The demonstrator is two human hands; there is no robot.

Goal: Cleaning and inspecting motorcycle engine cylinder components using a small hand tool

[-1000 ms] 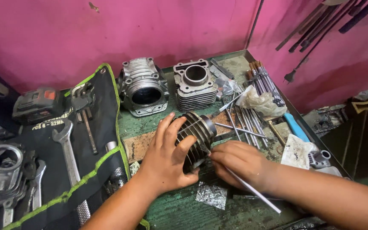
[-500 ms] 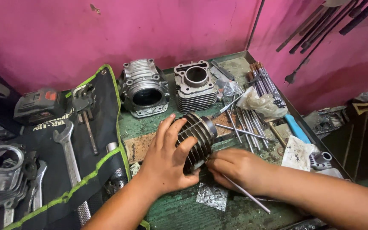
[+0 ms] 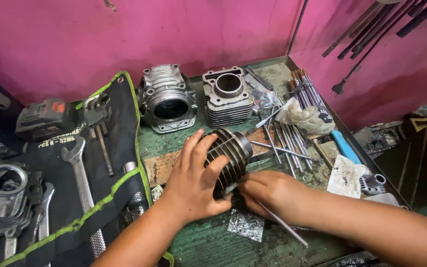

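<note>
- The finned cylinder (image 3: pixel 229 160) lies on its side in the middle of the green bench (image 3: pixel 208 244), just in front of a rusty flat plate (image 3: pixel 166 165), bore opening facing right and away.
- The left hand (image 3: pixel 193 185) is spread wide over the fins, fingers pressing down on the barrel to hold it put.
- The right hand (image 3: pixel 268 193) is closed in a pinch on a thin metal rod (image 3: pixel 282 223), working end tucked in at the cylinder's lower edge. The exact contact spot is hidden behind the fingers.
- To do this well, probably best to keep that left palm firm so the barrel can't roll, and keep the rod at a shallow angle so it doesn't slip off.
- Around it: two more cylinder blocks (image 3: pixel 228 96) at the back, loose rods (image 3: pixel 287 141) to the right, a tool roll (image 3: pixel 100 163) with spanners on the left.
- Versus half a second ago: the rod sits a bit lower and flatter, and the right hand has slid slightly closer to the barrel. The left hand hasn't really moved.
</note>
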